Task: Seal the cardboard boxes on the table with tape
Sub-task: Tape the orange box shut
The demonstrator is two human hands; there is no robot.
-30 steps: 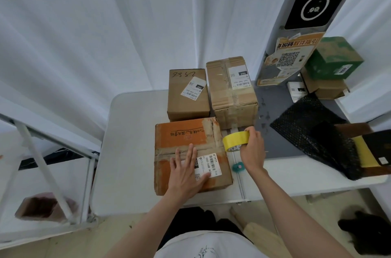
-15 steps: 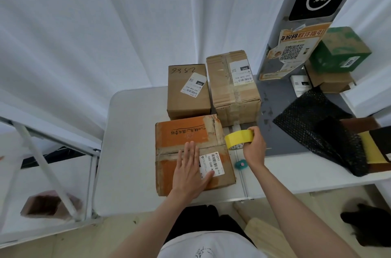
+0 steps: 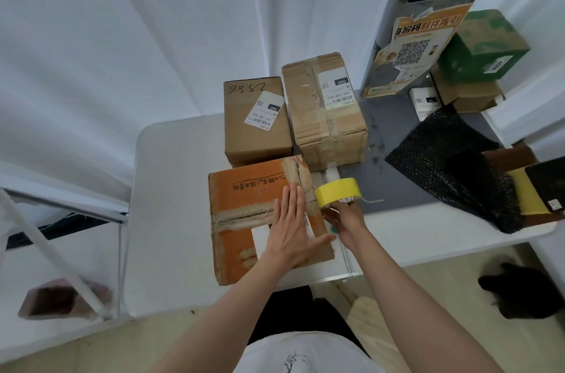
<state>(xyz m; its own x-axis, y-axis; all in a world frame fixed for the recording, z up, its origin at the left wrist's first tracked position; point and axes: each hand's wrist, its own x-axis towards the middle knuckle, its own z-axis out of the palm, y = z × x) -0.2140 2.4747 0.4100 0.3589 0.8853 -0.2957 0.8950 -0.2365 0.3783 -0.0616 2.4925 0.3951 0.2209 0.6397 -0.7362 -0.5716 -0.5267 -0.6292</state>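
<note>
Head view: left hand (image 3: 292, 227) flat, fingers straight, pressing top of orange box (image 3: 244, 213) at frame centre. Right hand (image 3: 345, 218) grips yellow tape roll (image 3: 337, 195) just beside box's right edge. Two brown boxes (image 3: 256, 122) stand behind, touching. White table (image 3: 171, 204) underneath. Black bubble mailer (image 3: 452, 164) at right.

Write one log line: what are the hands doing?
left hand: flat on orange box | right hand: holds yellow tape roll beside box | tape: not yet applied
</note>
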